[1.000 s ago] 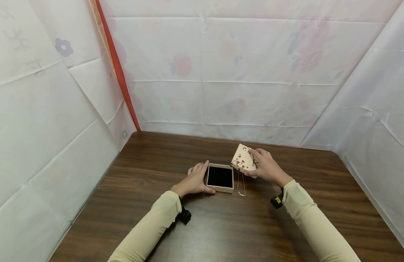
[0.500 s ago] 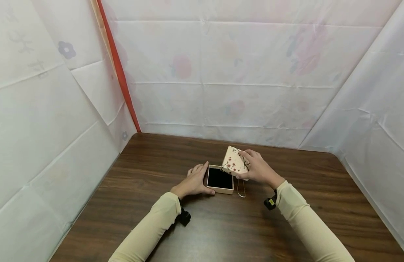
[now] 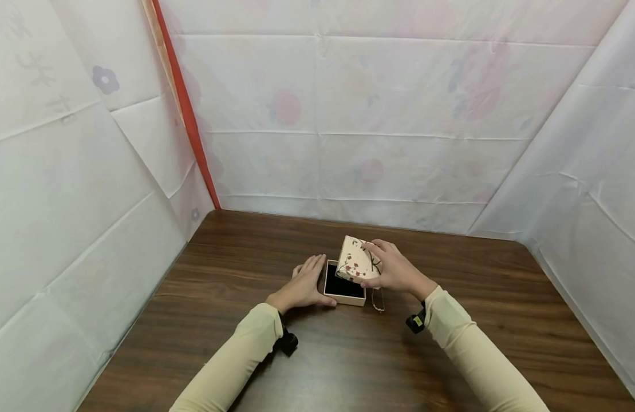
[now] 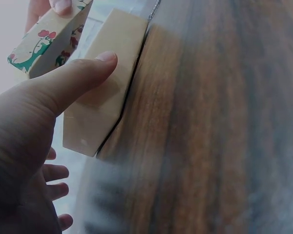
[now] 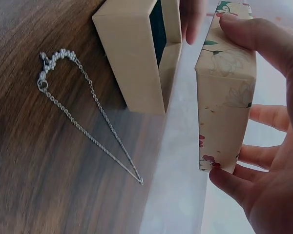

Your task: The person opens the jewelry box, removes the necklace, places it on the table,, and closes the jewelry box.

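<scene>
A square cream jewelry box base (image 3: pixel 345 300) with a black lining sits on the table. My left hand (image 3: pixel 300 286) lies along its left side, its thumb (image 4: pixel 83 78) straight against the front wall and its other fingers stretched out toward the back corner. My right hand (image 3: pixel 394 272) grips the box lid (image 3: pixel 354 260), cream with red flowers and a dark bow. The lid is tilted and raised above the base, overlapping its back right part in the head view. A silver chain necklace (image 5: pixel 100 112) with a row of small beads rests on the table right of the base.
The brown wood-grain table (image 3: pixel 317 366) is bounded by white printed cloth (image 3: pixel 399 114) at the back and both sides. A red strip (image 3: pixel 188 114) runs down the back left corner. Each wrist wears a small black camera.
My right hand has carried the lid leftward, from right of the base to partly over it. The left hand, base and necklace stay nearly in place.
</scene>
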### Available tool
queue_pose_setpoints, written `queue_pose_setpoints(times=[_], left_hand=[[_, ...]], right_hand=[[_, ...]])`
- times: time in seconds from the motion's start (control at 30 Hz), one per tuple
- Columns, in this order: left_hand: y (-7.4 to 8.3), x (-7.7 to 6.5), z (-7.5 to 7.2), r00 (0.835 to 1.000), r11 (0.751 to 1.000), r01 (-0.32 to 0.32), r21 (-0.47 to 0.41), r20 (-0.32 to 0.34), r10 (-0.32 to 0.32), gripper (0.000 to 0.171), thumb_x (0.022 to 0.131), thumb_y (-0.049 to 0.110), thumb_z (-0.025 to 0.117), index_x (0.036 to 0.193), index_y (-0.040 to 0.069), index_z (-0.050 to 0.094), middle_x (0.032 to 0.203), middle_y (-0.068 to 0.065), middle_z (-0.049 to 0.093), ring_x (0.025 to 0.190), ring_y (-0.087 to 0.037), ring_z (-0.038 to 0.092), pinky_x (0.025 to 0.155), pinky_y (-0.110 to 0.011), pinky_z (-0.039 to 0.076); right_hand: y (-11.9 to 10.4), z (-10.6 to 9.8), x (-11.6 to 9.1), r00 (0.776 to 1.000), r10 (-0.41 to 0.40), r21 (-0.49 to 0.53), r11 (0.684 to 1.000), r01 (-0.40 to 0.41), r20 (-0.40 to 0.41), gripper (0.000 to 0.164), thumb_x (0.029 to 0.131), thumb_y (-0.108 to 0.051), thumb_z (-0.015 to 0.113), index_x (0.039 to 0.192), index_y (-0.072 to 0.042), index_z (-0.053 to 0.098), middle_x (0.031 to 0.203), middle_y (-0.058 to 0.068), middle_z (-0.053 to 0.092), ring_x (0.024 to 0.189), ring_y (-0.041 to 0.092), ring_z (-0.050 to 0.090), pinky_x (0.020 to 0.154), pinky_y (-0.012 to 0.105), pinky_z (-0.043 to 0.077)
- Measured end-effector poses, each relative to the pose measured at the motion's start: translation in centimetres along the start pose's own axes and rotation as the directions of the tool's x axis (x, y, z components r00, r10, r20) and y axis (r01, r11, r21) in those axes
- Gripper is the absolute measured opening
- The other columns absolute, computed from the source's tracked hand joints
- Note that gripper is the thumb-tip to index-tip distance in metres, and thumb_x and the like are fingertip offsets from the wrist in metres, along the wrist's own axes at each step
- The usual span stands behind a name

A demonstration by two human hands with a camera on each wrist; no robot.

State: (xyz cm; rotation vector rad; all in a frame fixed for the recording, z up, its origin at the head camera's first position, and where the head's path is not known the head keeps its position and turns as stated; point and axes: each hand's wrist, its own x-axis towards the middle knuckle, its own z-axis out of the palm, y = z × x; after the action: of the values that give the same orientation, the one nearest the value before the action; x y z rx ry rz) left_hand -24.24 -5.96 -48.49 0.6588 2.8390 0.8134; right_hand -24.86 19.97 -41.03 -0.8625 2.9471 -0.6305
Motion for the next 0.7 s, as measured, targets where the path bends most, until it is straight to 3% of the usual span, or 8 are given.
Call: queue_pose_setpoints(times=[0.37,0.7], left_hand=[[-0.1,-0.2,-0.1,1.0,1.0,0.009,0.008,0.002,-0.009,0.125,0.069,0.059,0.081,0.157,0.005,0.011,0.163,-0.018,0.013,0.151,-0.035,0.011,0.115,-0.062,0.016],[-0.1,-0.2,-0.2,1.0,1.0,0.01,0.01,-0.005,-0.01,0.126,0.068,0.059,0.082,0.157,0.006,0.012,0.163,-0.019,0.015,0.151,-0.037,0.011,0.115,-0.062,0.017]], right_hand=[[-0.6,1.2,0.6,0.998,-0.02,0.005,1.0,0.02,0.064,0.092,0.074,-0.043,0.083,0.149,-0.013,0.039,0.149,0.021,0.037,0.141,0.045,0.029,0.105,0.061,0.037],[-1.0,2.4,1.0,0.995,-0.02,-0.005,1.0,0.02,0.103,0.093,0.073,-0.047,0.083,0.149,-0.015,0.04,0.15,0.022,0.037,0.136,0.04,0.037,0.102,0.056,0.041]])
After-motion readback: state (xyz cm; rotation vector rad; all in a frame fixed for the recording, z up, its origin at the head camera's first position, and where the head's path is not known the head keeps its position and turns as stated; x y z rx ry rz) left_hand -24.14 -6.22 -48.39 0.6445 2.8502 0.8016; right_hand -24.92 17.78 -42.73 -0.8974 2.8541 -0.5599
